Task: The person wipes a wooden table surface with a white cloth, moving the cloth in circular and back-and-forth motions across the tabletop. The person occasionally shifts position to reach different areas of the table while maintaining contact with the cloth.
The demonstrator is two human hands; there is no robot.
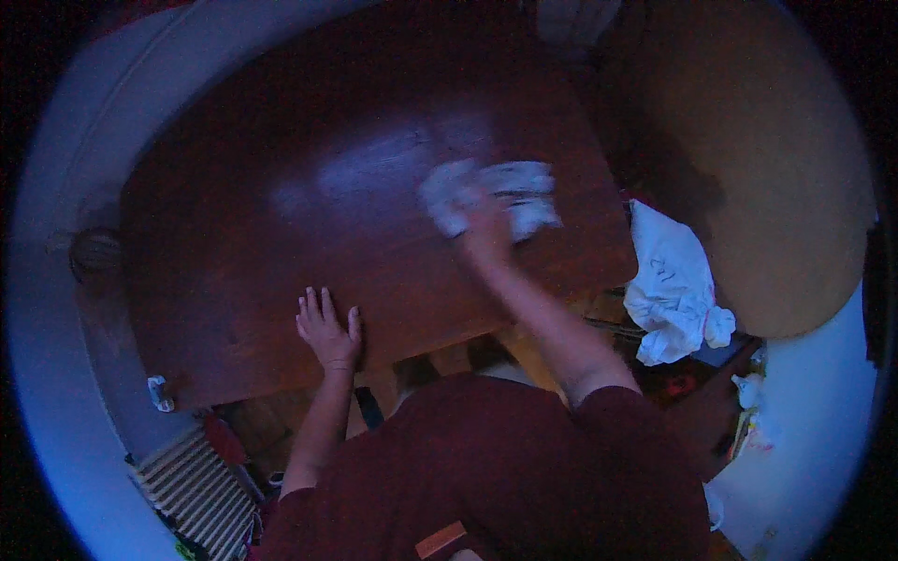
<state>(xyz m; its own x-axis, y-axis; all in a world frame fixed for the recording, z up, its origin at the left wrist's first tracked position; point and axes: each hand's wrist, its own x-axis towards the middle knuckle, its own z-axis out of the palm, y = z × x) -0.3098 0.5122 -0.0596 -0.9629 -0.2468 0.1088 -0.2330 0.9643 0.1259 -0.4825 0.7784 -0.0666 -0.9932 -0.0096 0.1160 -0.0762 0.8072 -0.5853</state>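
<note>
A dark reddish-brown wooden table (243, 271) with a glossy top stretches out before me. My left hand (329, 332) lies flat near its front edge, fingers spread, with nothing held. Farther off and to the right, my right hand (486, 220) is on a pale cloth (529, 187) against the tabletop. Both the cloth and that hand are smeared by motion, so single fingers do not show clearly. The cloth spreads out to either side of the hand, rumpled and marked with darker streaks.
A white plastic bag (669, 271), bunched at its lower end, sits off the table's right edge. Behind it stands a large rounded tan board (767, 178). A small whitish object (160, 394) rests at the near left corner, above a ribbed radiator (196, 486).
</note>
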